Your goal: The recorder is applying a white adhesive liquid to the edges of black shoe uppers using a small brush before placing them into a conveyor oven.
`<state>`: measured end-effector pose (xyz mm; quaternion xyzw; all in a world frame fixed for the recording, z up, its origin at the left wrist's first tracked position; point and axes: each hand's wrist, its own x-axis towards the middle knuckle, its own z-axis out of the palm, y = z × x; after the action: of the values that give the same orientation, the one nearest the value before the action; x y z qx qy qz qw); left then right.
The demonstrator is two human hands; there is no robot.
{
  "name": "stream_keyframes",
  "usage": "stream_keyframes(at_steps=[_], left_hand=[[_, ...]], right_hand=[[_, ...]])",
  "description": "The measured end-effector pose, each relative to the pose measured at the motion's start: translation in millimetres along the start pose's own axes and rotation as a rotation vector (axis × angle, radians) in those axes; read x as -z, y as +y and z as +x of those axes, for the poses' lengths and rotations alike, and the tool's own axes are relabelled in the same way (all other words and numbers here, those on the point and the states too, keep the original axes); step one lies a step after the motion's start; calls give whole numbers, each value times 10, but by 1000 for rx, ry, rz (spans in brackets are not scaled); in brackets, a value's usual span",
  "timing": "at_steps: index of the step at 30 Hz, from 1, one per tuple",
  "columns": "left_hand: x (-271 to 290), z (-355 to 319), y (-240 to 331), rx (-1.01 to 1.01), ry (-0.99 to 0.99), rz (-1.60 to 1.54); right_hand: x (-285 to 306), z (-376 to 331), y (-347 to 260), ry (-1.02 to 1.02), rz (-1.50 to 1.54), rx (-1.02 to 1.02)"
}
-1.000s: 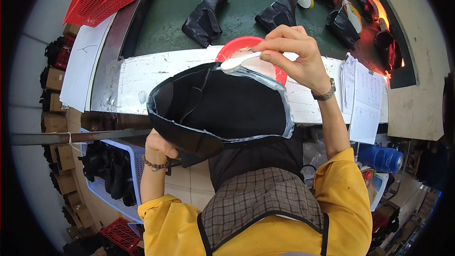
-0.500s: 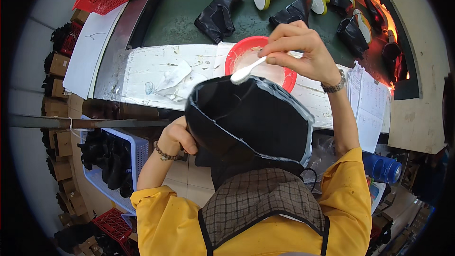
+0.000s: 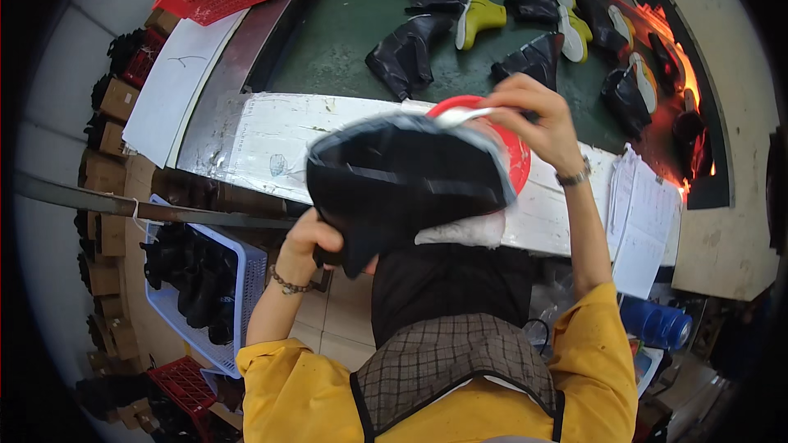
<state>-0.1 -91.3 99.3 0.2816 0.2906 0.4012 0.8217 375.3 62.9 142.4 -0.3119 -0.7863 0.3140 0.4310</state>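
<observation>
My left hand is closed round the narrow lower part of a black boot, holding it up over the table's near edge. The boot's underside faces up, and a pale coat runs along its rim. Between the fingers of my right hand is a small white brush. Its head is at the far rim of the boot, blurred, so I cannot tell whether it touches. Partly hidden behind the boot and my right hand stands a red bowl.
Several black boots and yellow-green shoes lie on the green belt, which leads to a glowing heater opening at right. Papers lie to the right. A blue basket of black boots stands at lower left, near a metal bar.
My left hand has turned the boot so its underside tilts differently, and it now hides more of the table and bowl. The brush has moved right along the far rim.
</observation>
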Motion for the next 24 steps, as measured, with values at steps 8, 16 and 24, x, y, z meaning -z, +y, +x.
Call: stream_keyframes(at_steps=[8, 16, 24], left_hand=[[748, 1182, 1055, -380, 205, -73], [1865, 2424, 1422, -251, 1073, 847], [942, 1026, 872, -1208, 975, 1364]], right_hand=[[-42, -1468, 1096, 602, 192, -687], [-113, -1526, 1118, 678, 84, -643], [-143, -1473, 1056, 655, 119, -689]])
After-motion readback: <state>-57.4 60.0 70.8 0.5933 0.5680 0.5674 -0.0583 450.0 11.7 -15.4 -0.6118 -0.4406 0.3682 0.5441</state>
